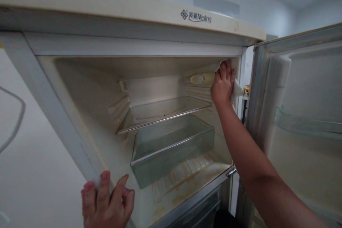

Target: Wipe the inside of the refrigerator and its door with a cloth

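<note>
Right hand (222, 86) fingers curled on a soft white cloth (236, 92), pressed to the fridge's (149, 10) smooth upper right inner wall. Left hand (107, 205) fingers spread, gripping the lower left frame edge. Clear glass shelf (165, 111) and translucent rectangular drawer (173, 146) below the right fingers.

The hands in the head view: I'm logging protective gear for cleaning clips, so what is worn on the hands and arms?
Nothing. The left hand and right hand are gloveless, with no rings visible. The right forearm is bare, with no sleeve or watch showing. The left-hand fingernails look short with a pinkish tint.
</note>
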`<state>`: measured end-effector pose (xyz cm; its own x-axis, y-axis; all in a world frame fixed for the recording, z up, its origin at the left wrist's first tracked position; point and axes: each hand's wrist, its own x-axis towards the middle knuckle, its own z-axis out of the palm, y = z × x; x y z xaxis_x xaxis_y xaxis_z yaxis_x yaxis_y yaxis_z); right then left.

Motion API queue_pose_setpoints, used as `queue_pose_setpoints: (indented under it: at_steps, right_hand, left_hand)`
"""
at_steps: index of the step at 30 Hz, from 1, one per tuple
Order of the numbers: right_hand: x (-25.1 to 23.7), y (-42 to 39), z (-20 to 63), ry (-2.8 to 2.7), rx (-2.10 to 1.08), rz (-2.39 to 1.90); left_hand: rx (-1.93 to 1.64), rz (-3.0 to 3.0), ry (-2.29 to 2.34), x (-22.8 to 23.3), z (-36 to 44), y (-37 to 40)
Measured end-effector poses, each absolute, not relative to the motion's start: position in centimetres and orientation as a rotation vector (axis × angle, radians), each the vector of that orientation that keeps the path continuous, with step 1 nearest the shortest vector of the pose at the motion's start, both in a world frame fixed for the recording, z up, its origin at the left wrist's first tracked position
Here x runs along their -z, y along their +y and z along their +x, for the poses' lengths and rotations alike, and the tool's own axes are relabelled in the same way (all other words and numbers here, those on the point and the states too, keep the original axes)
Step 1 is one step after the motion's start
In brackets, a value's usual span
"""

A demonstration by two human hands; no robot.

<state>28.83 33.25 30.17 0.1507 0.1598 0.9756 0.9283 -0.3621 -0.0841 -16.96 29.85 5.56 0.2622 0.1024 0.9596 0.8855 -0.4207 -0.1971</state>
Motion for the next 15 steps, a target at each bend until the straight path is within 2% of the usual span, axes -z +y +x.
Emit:
queue_pose_setpoints:
  at_steps: [5, 11, 15]
  right_hand:
    - [-29.2, 32.6, 29.5, -1.089, 1.264, -1.620]
    - [-25.1, 31.1, 27.0, -1.165, 1.026, -1.444]
    - [-26.5, 32.3, 22.1, -1.292, 0.912, -1.364]
  left_hand:
    - [1.186, -1.739, -0.899, -5.6, -17.1, 29.9]
    - [1.153, -1.710, -0.854, -5.6, -17.4, 30.2]
    - [1.189, -1.707, -0.878, -5.7, -17.0, 30.1]
